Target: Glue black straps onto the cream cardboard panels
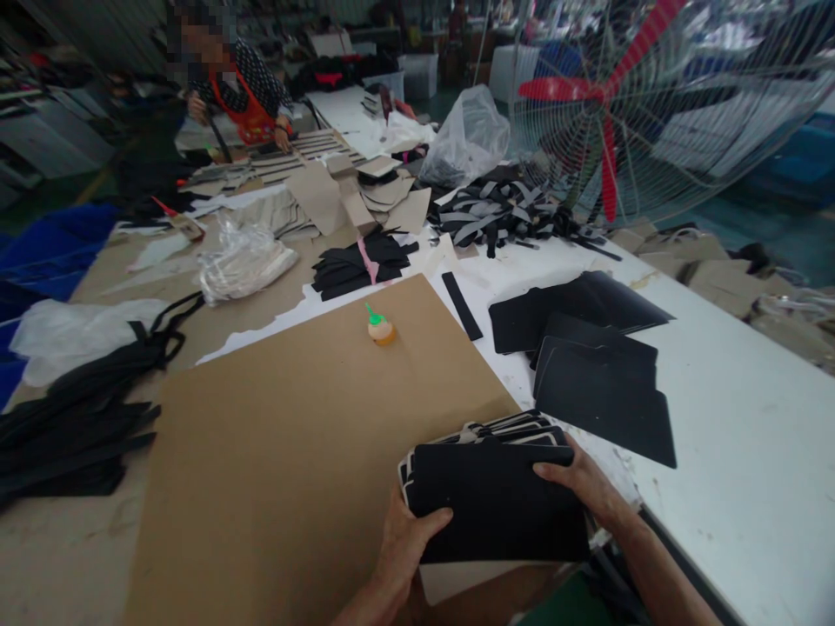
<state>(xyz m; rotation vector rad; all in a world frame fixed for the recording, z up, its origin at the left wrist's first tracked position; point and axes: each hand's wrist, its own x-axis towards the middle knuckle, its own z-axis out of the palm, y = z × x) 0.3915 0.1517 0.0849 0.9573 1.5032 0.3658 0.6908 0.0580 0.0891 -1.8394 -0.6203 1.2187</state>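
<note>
Between my two hands is a thick stack of black panels with pale edges, tilted up at the near edge of the table. My left hand grips its left side, thumb pressed on the black front face. My right hand holds the upper right corner, thumb also over the front. The fingers behind the stack are hidden. A pale panel shows below the stack's lower edge. Beyond it, a small glue bottle with a green nozzle stands on a brown board.
Loose black panels lie right on the white tabletop, near a black strip. Black strips are heaped at left. Behind are a tied black bundle, clear plastic bags, a large fan and a co-worker.
</note>
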